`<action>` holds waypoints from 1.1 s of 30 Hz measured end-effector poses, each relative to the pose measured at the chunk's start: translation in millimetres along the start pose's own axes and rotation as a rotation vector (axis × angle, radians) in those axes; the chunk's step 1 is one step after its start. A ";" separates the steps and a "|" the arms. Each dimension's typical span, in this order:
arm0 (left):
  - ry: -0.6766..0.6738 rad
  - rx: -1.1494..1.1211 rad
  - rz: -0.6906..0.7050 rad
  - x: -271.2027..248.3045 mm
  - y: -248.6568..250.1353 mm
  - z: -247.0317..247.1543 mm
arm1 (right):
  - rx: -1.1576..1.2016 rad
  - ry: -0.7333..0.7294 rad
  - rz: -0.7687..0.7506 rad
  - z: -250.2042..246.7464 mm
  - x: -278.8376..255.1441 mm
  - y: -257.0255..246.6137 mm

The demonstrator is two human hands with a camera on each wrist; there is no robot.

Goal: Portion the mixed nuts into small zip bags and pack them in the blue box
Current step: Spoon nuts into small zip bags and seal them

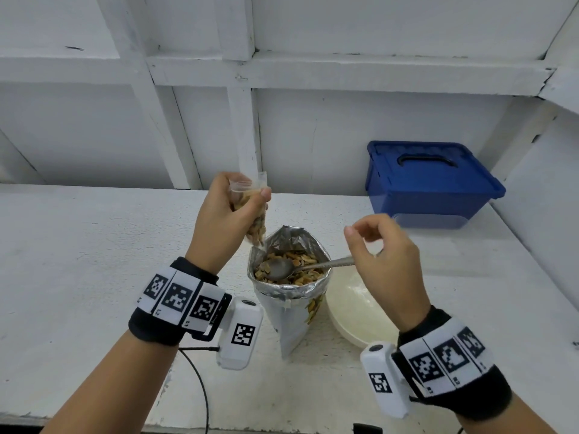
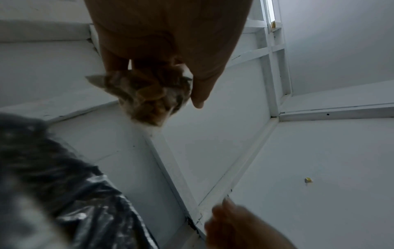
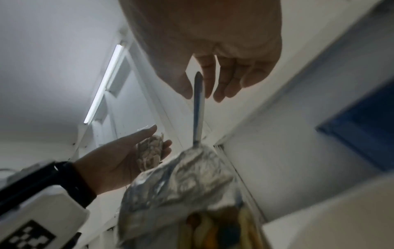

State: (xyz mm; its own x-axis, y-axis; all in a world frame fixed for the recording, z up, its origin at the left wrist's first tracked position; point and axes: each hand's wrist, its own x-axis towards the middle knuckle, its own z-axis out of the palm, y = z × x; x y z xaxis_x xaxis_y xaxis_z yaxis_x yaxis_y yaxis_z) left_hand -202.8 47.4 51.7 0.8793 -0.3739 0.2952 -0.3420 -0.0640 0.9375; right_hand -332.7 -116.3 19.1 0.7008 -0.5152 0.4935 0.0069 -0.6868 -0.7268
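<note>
Standing on the white counter (image 1: 94, 245), the tall foil-lined bag of mixed nuts (image 1: 289, 292) anchors the scene, with the lidded blue plastic box (image 1: 432, 183) behind it to the right. Above its rim on the left, the left hand (image 1: 225, 220) grips a small clear zip bag (image 1: 255, 214) part-filled with nuts, mouth upward. A steel spoon (image 1: 300, 267) lies across the nuts, handle pointing right toward the right hand (image 1: 385, 264), nearer to it, fingers loosely curled, seemingly holding nothing.
</note>
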 end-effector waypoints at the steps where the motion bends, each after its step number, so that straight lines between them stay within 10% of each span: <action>1: -0.001 -0.003 -0.001 -0.2 2.5 1.6 | -0.064 0.052 -0.090 -1.9 2.7 -3.1; 5: -0.030 0.002 0.021 -2.2 12.8 11.5 | -0.176 0.012 -0.274 -1.5 6.3 -28.7; 10: -0.079 -0.023 0.022 -11.9 26.3 25.7 | -0.247 -0.356 -0.098 14.5 3.3 -49.1; 21: -0.264 -0.294 -0.072 -15.9 16.5 11.1 | 0.055 -0.459 0.024 -0.3 14.3 -49.1; 33: -0.253 -0.020 0.104 -14.8 11.3 8.8 | 0.276 -0.226 -0.036 -10.5 26.8 -43.4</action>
State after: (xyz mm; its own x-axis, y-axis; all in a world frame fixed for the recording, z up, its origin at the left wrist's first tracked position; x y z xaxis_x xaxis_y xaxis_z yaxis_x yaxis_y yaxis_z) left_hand -222.5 44.0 56.3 0.7283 -0.5968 0.3369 -0.4171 0.0040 0.9088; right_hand -321.7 -105.7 68.9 0.8366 -0.3450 0.4256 0.2054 -0.5226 -0.8275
